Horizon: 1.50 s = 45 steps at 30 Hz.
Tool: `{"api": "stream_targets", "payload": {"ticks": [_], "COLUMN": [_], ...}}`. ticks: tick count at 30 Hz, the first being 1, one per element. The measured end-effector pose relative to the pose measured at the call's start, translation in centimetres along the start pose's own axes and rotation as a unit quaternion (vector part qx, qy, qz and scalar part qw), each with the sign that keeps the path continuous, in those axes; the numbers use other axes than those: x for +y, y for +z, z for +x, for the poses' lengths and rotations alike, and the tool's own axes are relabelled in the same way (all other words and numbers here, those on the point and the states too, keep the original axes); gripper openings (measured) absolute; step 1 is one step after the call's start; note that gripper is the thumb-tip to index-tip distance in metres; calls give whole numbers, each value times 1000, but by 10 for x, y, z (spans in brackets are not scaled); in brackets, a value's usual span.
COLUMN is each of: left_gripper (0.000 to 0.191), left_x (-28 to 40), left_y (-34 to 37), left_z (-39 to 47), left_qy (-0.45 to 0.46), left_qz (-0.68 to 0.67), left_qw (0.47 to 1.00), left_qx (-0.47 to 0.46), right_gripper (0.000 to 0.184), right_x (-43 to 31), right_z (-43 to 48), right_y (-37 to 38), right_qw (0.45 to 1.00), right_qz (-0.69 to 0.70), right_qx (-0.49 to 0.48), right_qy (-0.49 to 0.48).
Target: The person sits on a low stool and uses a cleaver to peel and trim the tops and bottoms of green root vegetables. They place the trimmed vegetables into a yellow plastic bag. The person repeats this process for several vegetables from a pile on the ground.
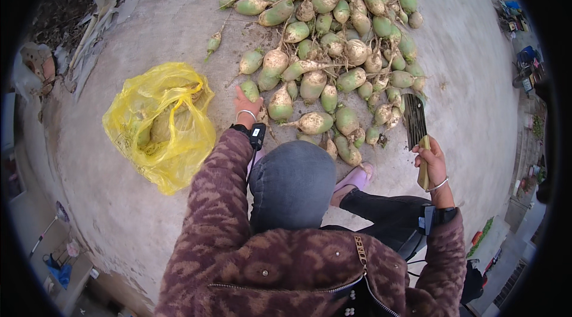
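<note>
My left hand (247, 104) is on a small green radish (250, 89) at the near left side of the pile, its fingers and thumb around the root's lower end. My right hand (432, 163) grips the pale wooden handle of a cleaver (415, 122). The dark, streaked blade points away from me, just right of the pile. Soil clings to the many green-and-white radishes (313, 123), which lie in a heap on the ground before me. Left of my left hand sits a yellow plastic bag (187, 156), with roundish contents partly visible through it.
My bent knee (292, 187) rises close to the pile's near edge, and a pink shoe (355, 177) stands beside it. One radish (214, 43) lies apart at the left on the concrete ground (147, 209). Plastic sheeting (100, 8) and debris are at the far left.
</note>
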<state>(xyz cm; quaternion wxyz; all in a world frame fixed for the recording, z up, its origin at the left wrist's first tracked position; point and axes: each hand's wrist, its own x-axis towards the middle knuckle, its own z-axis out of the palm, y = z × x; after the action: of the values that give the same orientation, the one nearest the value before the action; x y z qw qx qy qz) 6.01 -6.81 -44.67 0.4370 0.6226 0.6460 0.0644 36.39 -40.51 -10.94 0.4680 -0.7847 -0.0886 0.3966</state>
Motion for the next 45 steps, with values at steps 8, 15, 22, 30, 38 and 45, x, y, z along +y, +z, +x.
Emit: {"api": "stream_targets", "payload": {"ticks": [8, 15, 22, 30, 38, 45], "left_gripper": [57, 55, 78, 64, 59, 58], "left_x": [13, 170, 332, 365, 343, 346], "left_y": [-68, -173, -187, -90, -23, -5], "left_z": [0, -64, -196, -323, -344, -346], "left_qy": [-28, 206, 324, 323, 282, 250], "left_qz": [-497, -595, -463, -394, -363, -363], "left_qw": [855, 723, 715, 670, 659, 654], "left_qx": [-143, -284, -412, -540, -596, -615], "right_gripper": [46, 51, 30, 39, 41, 41], "right_x": [-12, -51, -99, -82, -36, -31], "right_z": [-15, -55, -111, -150, -164, -160], "right_y": [-9, -2, -8, -41, -69, -71], "right_qw": [997, 940, 830, 708, 725, 736], "right_qz": [34, 29, -229, -303, -359, -349], "right_qx": [22, 141, 241, 301, 293, 305], "right_qy": [-71, -309, -447, -563, -510, -494]}}
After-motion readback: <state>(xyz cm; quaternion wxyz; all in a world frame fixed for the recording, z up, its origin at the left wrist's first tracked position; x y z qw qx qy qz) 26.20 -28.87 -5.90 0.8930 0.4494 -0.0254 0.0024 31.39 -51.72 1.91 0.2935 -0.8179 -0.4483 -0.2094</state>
